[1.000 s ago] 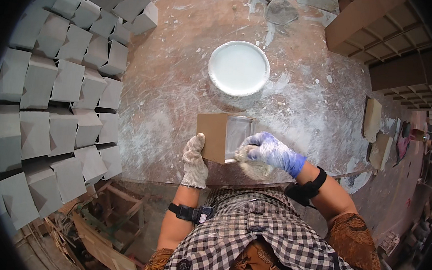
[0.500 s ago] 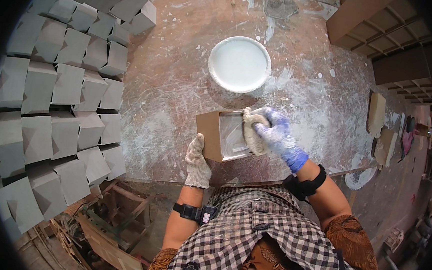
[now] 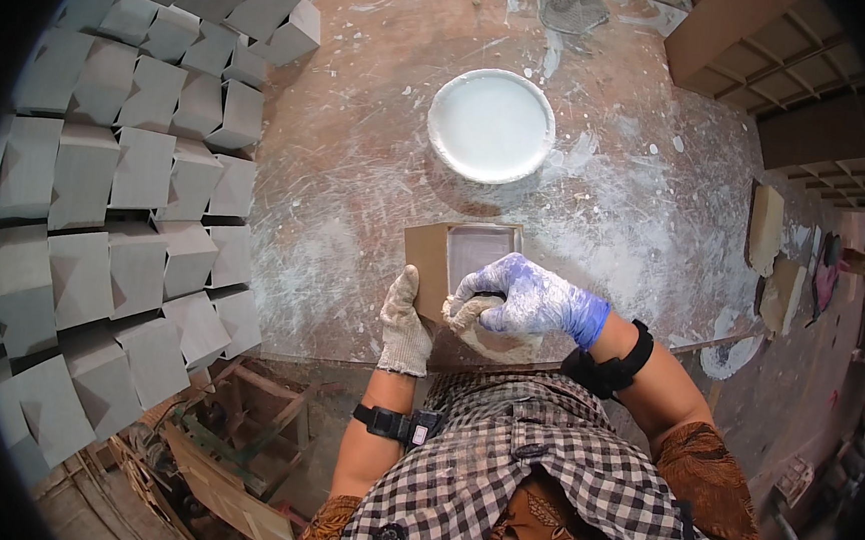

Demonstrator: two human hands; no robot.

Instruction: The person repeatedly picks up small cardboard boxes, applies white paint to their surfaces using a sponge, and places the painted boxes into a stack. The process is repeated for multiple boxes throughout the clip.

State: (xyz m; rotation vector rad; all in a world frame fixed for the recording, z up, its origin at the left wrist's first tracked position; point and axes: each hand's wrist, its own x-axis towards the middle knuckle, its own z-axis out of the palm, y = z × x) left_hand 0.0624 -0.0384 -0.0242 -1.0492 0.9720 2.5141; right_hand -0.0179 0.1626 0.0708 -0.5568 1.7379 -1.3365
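Note:
A small brown box point(image 3: 425, 259) stands on the table near its front edge, its open side showing a whitish coat inside. My left hand point(image 3: 405, 318), in a knitted glove, grips the box by its left side. In a white-smeared purple glove, my right hand point(image 3: 531, 295) pinches a pale cloth point(image 3: 470, 313) at the box's near rim. Part of the cloth and the box's lower edge are hidden by this hand. Beyond the box sits a round tub of white liquid point(image 3: 492, 126), its rim crusted white.
Rows of grey boxes point(image 3: 142, 184) are stacked along the left. Brown gridded crates point(image 3: 739, 41) stand at the far right. A mesh piece point(image 3: 574, 6) lies at the back, and a yellowish block point(image 3: 765, 230) by the right edge. White smears cover the tabletop point(image 3: 347, 204).
My right hand has moved the cloth from the box's right inner side to its near left rim. The box's whitish inner face is now more exposed. My left hand keeps its hold.

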